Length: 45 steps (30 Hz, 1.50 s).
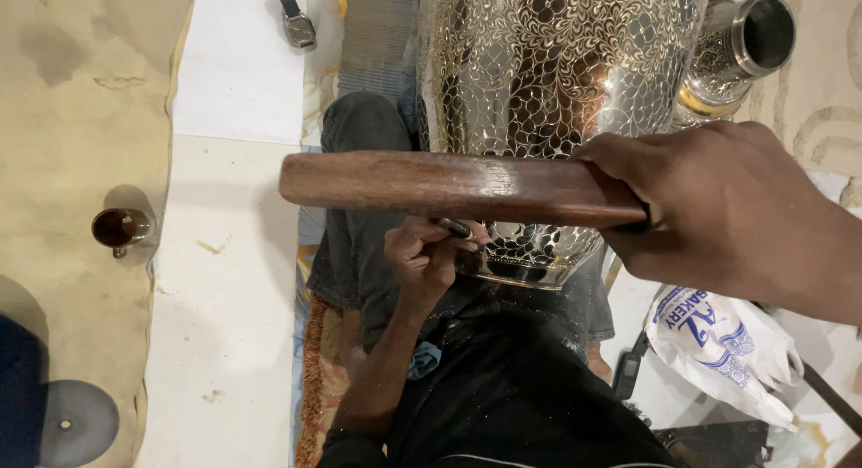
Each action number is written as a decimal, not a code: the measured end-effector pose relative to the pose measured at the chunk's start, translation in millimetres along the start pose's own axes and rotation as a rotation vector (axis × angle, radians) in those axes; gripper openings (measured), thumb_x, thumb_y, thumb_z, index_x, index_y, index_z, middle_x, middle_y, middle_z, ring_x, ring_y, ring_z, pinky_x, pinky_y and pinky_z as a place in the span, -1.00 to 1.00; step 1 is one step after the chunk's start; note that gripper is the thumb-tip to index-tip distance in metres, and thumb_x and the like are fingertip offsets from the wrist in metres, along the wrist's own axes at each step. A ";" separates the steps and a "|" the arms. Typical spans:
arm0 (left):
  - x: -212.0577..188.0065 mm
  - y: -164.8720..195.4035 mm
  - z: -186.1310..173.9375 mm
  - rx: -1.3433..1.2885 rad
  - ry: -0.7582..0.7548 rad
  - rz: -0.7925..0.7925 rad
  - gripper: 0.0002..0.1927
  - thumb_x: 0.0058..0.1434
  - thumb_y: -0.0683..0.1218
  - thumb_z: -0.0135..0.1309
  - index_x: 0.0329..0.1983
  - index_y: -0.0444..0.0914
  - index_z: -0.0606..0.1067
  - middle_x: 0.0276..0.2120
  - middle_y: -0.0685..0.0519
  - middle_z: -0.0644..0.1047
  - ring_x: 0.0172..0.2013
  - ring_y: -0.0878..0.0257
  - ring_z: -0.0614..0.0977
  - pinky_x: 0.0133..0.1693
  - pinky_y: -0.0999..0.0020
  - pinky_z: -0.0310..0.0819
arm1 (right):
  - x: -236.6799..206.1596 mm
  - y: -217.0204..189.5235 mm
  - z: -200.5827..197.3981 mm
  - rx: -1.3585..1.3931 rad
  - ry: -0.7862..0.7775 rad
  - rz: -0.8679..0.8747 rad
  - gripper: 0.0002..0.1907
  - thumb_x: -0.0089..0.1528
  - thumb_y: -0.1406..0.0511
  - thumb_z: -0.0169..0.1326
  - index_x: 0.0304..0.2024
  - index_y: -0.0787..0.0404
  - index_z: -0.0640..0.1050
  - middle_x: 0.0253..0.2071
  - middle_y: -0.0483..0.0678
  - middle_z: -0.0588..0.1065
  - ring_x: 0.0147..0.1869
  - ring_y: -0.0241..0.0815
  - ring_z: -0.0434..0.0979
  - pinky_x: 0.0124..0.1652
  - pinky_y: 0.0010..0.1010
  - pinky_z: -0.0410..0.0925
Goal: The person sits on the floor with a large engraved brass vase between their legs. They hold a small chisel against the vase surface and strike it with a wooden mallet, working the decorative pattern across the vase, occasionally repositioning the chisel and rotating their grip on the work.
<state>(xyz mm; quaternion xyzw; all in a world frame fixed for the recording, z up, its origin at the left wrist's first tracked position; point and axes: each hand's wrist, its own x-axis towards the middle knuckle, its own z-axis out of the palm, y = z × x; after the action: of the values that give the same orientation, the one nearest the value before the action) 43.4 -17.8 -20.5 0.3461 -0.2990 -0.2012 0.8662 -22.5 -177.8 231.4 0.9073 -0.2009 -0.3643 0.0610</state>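
Note:
A large engraved metal vase [557,82] with a fine scrolling pattern lies across my lap, its base toward me. My right hand [718,208] grips one end of a flat dark wooden bat [449,188], held level in front of the vase. Below the bat, my left hand [422,253] pinches a small dark metal tool [455,227] with its tip against the lower part of the vase near its rim.
A small metal cup [121,227] of dark liquid stands on a tan cloth [81,91] at left. A wristwatch [296,24] lies at the top. A second engraved vessel [741,51] lies upper right. A white plastic bag [718,342] and a dark handset [626,376] lie at lower right.

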 end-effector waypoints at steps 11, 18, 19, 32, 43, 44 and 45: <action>-2.2 7.2 -0.2 0.077 0.027 -0.142 -0.79 0.32 -0.45 -0.04 -0.04 -0.44 0.52 -0.30 -0.09 0.66 -0.28 0.16 0.75 -0.21 0.37 0.72 | 4.5 -24.8 -37.2 -0.316 -0.263 0.044 -0.71 0.23 0.26 0.07 -0.01 0.10 0.37 -0.40 -0.11 0.50 -0.55 -0.24 0.53 -0.55 -0.39 0.42; 2.0 5.9 -3.1 0.142 -0.040 -0.061 -0.74 0.31 -0.46 -0.08 -0.13 -0.39 0.58 -0.32 -0.13 0.68 -0.33 0.17 0.77 -0.24 0.39 0.74 | 10.2 -32.4 -31.0 -0.125 -0.160 -0.017 -0.72 0.18 0.33 0.10 -0.07 0.09 0.40 -0.48 -0.08 0.51 -0.58 -0.24 0.53 -0.58 -0.37 0.39; 3.8 5.7 -2.9 0.096 -0.009 -0.074 -0.76 0.28 -0.46 -0.05 -0.09 -0.41 0.55 -0.32 -0.10 0.68 -0.32 0.18 0.77 -0.23 0.39 0.74 | 11.6 -34.0 -31.1 -0.037 -0.131 -0.007 -0.70 0.16 0.33 0.12 -0.06 0.10 0.40 -0.52 -0.06 0.52 -0.60 -0.23 0.53 -0.58 -0.39 0.39; 7.6 7.1 0.0 0.076 0.040 -0.103 -0.78 0.20 -0.44 0.07 -0.10 -0.44 0.53 -0.33 -0.03 0.68 -0.31 0.23 0.76 -0.21 0.38 0.76 | 17.0 -30.4 -19.7 -0.081 -0.167 0.007 -0.77 0.19 0.31 0.11 -0.13 0.05 0.39 -0.55 -0.08 0.46 -0.60 -0.27 0.47 -0.61 -0.41 0.34; 8.6 8.0 0.0 0.049 0.012 -0.100 -0.70 0.24 -0.48 -0.01 -0.01 -0.43 0.53 -0.30 -0.05 0.67 -0.25 0.24 0.76 -0.19 0.42 0.74 | 19.3 -24.1 -18.3 -0.097 -0.103 -0.095 -0.78 0.14 0.30 0.15 -0.19 0.09 0.41 -0.59 -0.08 0.45 -0.63 -0.28 0.39 -0.60 -0.41 0.33; 8.8 8.2 -0.3 0.056 -0.005 -0.098 -0.70 0.24 -0.48 -0.04 0.00 -0.45 0.54 -0.28 -0.07 0.67 -0.24 0.22 0.75 -0.17 0.39 0.74 | 19.8 -24.5 -19.7 -0.204 -0.188 -0.063 -0.83 0.19 0.31 0.10 -0.19 0.04 0.41 -0.58 -0.11 0.46 -0.62 -0.31 0.40 -0.59 -0.43 0.34; 9.2 8.4 -0.7 0.066 -0.018 -0.093 -0.69 0.25 -0.48 -0.07 0.00 -0.46 0.54 -0.27 -0.09 0.67 -0.23 0.21 0.75 -0.16 0.36 0.73 | 20.9 -25.7 -20.0 -0.027 -0.060 -0.108 -0.79 0.14 0.33 0.11 -0.19 0.08 0.41 -0.58 -0.08 0.46 -0.62 -0.28 0.39 -0.59 -0.41 0.33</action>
<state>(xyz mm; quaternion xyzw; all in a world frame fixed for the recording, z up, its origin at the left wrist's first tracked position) 51.8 -16.9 -11.3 0.3862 -0.2970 -0.2344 0.8413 13.1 -163.7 226.0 0.9046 -0.1483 -0.3969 0.0472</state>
